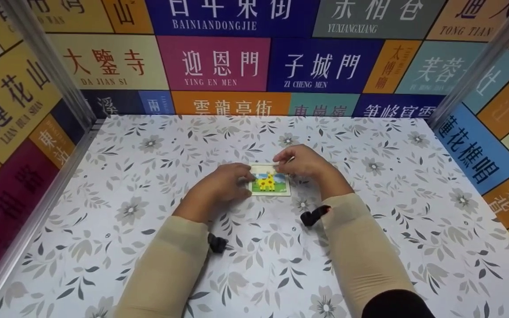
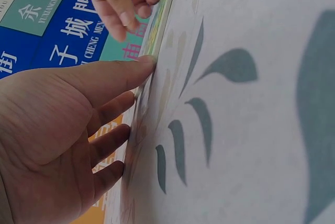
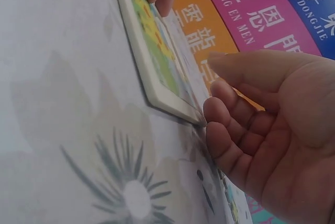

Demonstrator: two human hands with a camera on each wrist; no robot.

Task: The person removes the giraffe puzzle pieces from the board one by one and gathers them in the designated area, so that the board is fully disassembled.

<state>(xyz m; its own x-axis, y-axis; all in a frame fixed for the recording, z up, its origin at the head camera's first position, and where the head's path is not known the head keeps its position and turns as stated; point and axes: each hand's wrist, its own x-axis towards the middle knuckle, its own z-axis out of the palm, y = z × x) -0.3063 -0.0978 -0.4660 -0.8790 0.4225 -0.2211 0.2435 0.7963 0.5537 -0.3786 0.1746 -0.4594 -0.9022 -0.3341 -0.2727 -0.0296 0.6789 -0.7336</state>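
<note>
A small flat board point(image 1: 270, 186) with a yellow spotted giraffe picture and a cream frame lies on the table between the two hands. A pale strip runs along its far side. My left hand point(image 1: 221, 183) is at the board's left edge, its thumb tip right at the rim in the left wrist view and the other fingers loosely bent against the table. My right hand point(image 1: 305, 164) hovers by the far right corner of the board. In the right wrist view, the right fingers point(image 3: 217, 110) are loosely curled beside that corner, with nothing between them and the thumb.
The table cover point(image 1: 254, 265) is white with grey flowers and leaves. Behind it stands a wall of coloured sign panels point(image 1: 219, 64), with more panels along both sides. Metal posts point(image 1: 55, 66) mark the back corners. Small black devices point(image 1: 314, 216) are worn at the wrists.
</note>
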